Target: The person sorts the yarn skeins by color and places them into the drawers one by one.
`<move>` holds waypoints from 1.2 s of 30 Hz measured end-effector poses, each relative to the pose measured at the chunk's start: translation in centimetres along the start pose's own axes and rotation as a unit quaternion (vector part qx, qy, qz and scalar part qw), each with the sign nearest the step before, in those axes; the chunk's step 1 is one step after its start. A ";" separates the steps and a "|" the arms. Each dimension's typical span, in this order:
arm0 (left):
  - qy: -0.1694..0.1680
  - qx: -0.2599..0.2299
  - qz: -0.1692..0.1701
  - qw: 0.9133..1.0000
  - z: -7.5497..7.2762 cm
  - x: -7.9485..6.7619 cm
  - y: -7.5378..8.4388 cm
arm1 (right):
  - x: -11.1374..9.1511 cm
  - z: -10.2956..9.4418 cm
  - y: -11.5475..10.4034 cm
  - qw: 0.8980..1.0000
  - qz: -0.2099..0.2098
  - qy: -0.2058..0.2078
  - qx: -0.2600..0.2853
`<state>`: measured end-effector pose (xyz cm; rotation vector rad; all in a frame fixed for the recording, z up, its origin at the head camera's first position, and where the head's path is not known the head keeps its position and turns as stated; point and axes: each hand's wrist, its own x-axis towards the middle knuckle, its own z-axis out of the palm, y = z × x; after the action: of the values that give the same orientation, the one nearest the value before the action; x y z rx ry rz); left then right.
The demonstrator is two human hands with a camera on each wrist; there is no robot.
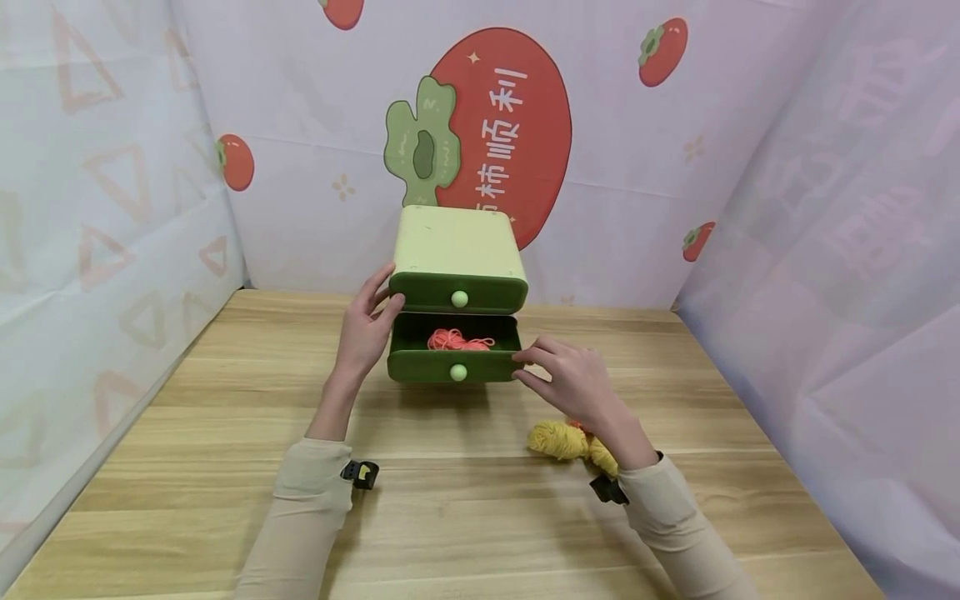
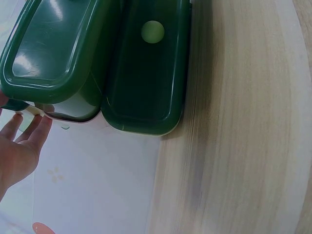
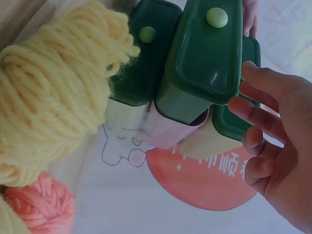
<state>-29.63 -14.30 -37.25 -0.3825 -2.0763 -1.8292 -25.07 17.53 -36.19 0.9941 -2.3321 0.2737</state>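
A small cabinet [image 1: 459,242] with a cream top has dark green drawer fronts. Its middle drawer [image 1: 423,367] is pulled out, with a bundle of pink yarn [image 1: 453,340] inside; the upper drawer [image 1: 491,293] is closed. My left hand [image 1: 365,333] rests against the cabinet's left side, thumb near the upper drawer's front corner. At the pulled-out drawer's right end, the fingertips of my right hand [image 1: 573,379] touch the edge of its front. In the right wrist view, that hand [image 3: 287,141] has loosely bent fingers beside the drawer's corner.
Yellow yarn [image 1: 558,439] lies on the wooden table [image 1: 450,517] beneath my right forearm, with a coral-pink yarn ball [image 3: 41,202] beside it. A lower drawer [image 3: 139,73] shows closed under the open one. A printed cloth [image 1: 315,225] hangs behind the cabinet.
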 end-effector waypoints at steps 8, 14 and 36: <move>-0.002 0.004 0.007 1.000 -0.2 -0.5 1.9 | -0.7 0.0 0.6 1.000 0.015 -0.019 -0.013; 0.000 0.004 0.013 1.000 -0.2 -0.5 2.0 | -1.4 -0.2 1.3 0.999 0.031 -0.038 -0.012; 0.000 0.008 0.009 1.000 0.1 -0.5 1.7 | -6.4 -0.9 5.1 0.974 0.141 -0.179 -0.015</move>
<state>-28.50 -13.98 -35.92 -0.3955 -2.0780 -1.8017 -24.82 25.21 -39.04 0.7425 -2.8013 0.1807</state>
